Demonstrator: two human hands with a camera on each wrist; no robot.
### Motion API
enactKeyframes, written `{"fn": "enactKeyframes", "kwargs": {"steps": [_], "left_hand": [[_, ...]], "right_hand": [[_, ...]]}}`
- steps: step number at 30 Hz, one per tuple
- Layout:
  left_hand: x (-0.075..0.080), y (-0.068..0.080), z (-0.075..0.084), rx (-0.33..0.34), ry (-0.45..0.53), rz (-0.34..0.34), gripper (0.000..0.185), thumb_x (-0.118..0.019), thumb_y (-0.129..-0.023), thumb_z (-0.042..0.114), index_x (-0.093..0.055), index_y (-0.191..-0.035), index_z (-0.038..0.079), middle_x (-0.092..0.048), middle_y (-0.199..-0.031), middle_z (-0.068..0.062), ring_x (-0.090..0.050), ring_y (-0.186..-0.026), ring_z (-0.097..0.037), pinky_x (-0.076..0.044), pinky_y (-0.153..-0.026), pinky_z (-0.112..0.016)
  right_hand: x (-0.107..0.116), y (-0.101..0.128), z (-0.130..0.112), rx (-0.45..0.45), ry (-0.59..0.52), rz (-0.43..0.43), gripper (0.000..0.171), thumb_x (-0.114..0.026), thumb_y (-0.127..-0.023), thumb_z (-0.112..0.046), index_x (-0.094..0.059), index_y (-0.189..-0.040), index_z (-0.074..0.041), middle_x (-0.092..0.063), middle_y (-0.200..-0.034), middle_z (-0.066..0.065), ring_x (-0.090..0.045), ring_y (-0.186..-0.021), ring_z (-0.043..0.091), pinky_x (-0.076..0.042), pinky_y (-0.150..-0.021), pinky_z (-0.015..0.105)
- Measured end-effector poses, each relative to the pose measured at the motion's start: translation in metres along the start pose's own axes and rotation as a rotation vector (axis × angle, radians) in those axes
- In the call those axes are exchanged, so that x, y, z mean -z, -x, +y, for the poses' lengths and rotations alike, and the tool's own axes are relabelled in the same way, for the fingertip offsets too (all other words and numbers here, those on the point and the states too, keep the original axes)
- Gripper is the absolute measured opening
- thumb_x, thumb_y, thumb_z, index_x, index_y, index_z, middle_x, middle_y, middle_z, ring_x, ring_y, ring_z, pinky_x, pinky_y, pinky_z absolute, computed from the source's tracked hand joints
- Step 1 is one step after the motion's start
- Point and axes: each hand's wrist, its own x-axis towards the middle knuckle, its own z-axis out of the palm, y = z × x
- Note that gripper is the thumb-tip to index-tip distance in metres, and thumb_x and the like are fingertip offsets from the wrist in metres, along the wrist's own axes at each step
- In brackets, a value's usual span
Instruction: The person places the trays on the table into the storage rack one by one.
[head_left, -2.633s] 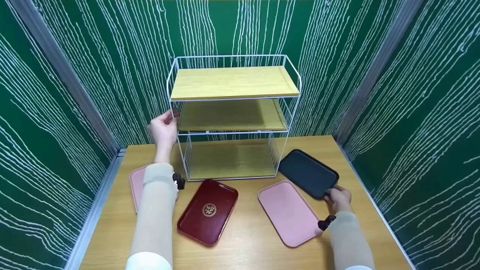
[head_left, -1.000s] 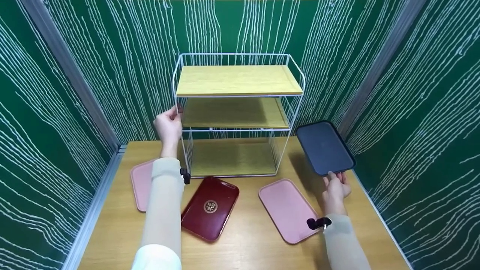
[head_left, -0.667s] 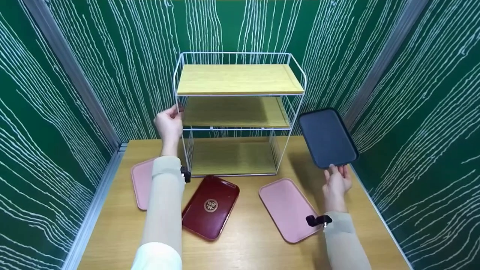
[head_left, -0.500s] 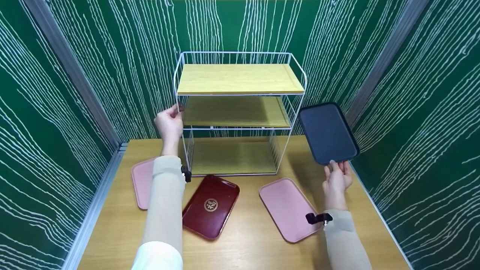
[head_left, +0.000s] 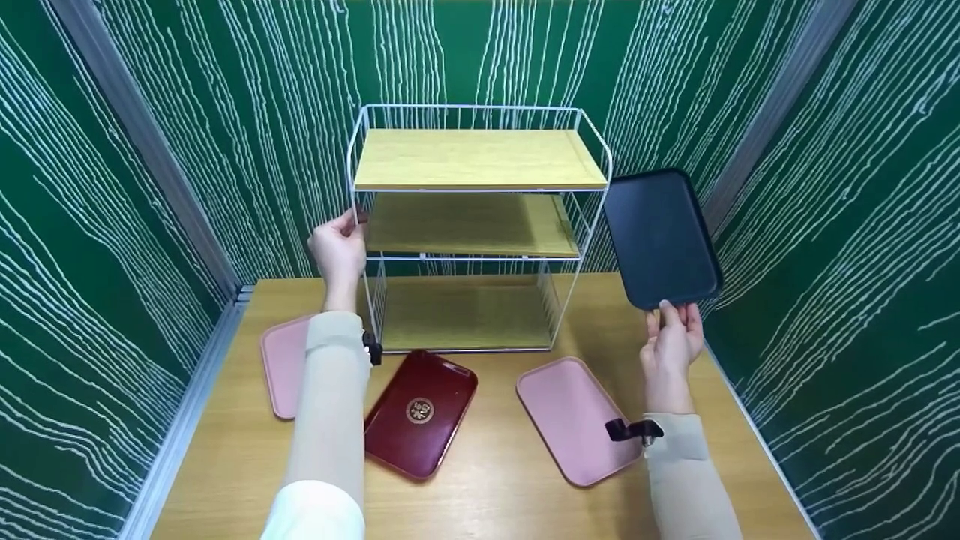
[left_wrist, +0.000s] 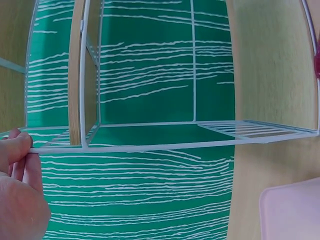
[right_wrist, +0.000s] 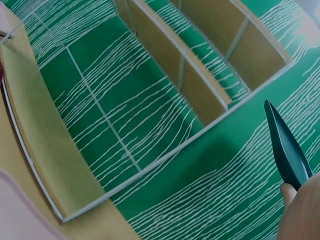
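A white wire rack [head_left: 480,187] with three wooden shelves stands at the back of the table. My left hand [head_left: 339,251] grips its front left post at middle-shelf height; the left wrist view shows the fingers [left_wrist: 17,150] on the wire [left_wrist: 175,146]. My right hand [head_left: 673,337] pinches the near short edge of a dark navy tray [head_left: 660,236], which is lifted and tilted up to the right of the rack, level with the middle and top shelves. The right wrist view shows the tray's edge [right_wrist: 287,147] and the rack's side [right_wrist: 150,115].
On the wooden table [head_left: 487,480] lie a dark red tray with a gold emblem [head_left: 420,412], a pink tray [head_left: 577,420] at the front right and another pink tray [head_left: 281,364] partly under my left forearm. Green patterned walls close in on three sides.
My right hand has lifted the navy tray from the table and raised it, tilting it more upright beside the rack. The left hand has stayed on the rack post.
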Motion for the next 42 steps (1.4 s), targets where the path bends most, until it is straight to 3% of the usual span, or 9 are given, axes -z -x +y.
{"fn": "enactKeyframes", "kwargs": {"steps": [7,19,25,29,37,42], "left_hand": [[0.001,0.0,-0.001,-0.001,0.008,-0.009,0.029,-0.071,-0.104,0.008,-0.077,-0.132,0.01,-0.078,-0.123,-0.008,-0.073,-0.11,-0.02,-0.059,-0.092,-0.036],[-0.002,0.002,-0.001,0.004,0.074,-0.036,0.027,-0.072,-0.104,0.01,-0.077,-0.131,0.009,-0.078,-0.125,-0.009,-0.072,-0.114,-0.022,-0.058,-0.099,-0.037],[0.0,0.001,-0.002,0.022,0.073,-0.036,0.029,-0.071,-0.105,0.011,-0.076,-0.133,0.009,-0.077,-0.127,-0.01,-0.071,-0.115,-0.022,-0.058,-0.1,-0.037],[0.001,0.001,-0.002,0.023,0.055,-0.029,0.03,-0.07,-0.105,0.01,-0.075,-0.135,0.008,-0.077,-0.128,-0.01,-0.072,-0.114,-0.022,-0.058,-0.099,-0.036],[-0.001,0.001,-0.004,-0.033,0.022,-0.015,0.027,-0.071,-0.103,0.006,-0.078,-0.129,0.006,-0.079,-0.121,-0.011,-0.074,-0.107,-0.021,-0.06,-0.092,-0.034],[0.001,0.001,-0.004,-0.041,0.04,-0.013,0.026,-0.071,-0.103,0.004,-0.078,-0.128,0.005,-0.079,-0.12,-0.011,-0.074,-0.107,-0.021,-0.06,-0.093,-0.034]], "right_hand": [[-0.015,0.015,-0.002,0.034,-0.054,-0.057,0.061,-0.069,-0.097,0.013,-0.056,-0.151,-0.012,-0.061,-0.138,0.004,-0.062,-0.119,0.017,-0.058,-0.094,0.034],[-0.028,0.028,-0.021,0.036,-0.128,-0.038,0.057,-0.07,-0.096,0.012,-0.062,-0.146,-0.016,-0.064,-0.141,0.003,-0.068,-0.115,0.018,-0.06,-0.093,0.034],[-0.038,0.038,-0.026,0.048,-0.157,-0.084,0.06,-0.068,-0.097,0.014,-0.059,-0.149,-0.015,-0.063,-0.143,0.005,-0.068,-0.116,0.019,-0.059,-0.095,0.036],[-0.047,0.044,-0.026,0.057,-0.169,-0.097,0.063,-0.069,-0.096,0.015,-0.056,-0.15,-0.015,-0.062,-0.142,0.005,-0.068,-0.115,0.02,-0.06,-0.092,0.037],[-0.059,0.055,-0.015,0.107,-0.176,-0.124,0.053,-0.068,-0.093,0.02,-0.057,-0.136,-0.008,-0.061,-0.128,0.008,-0.065,-0.105,0.02,-0.064,-0.083,0.039],[-0.069,0.065,-0.007,0.093,-0.151,-0.13,0.064,-0.069,-0.093,0.019,-0.052,-0.147,-0.009,-0.057,-0.132,0.007,-0.063,-0.108,0.019,-0.062,-0.087,0.04]]}}
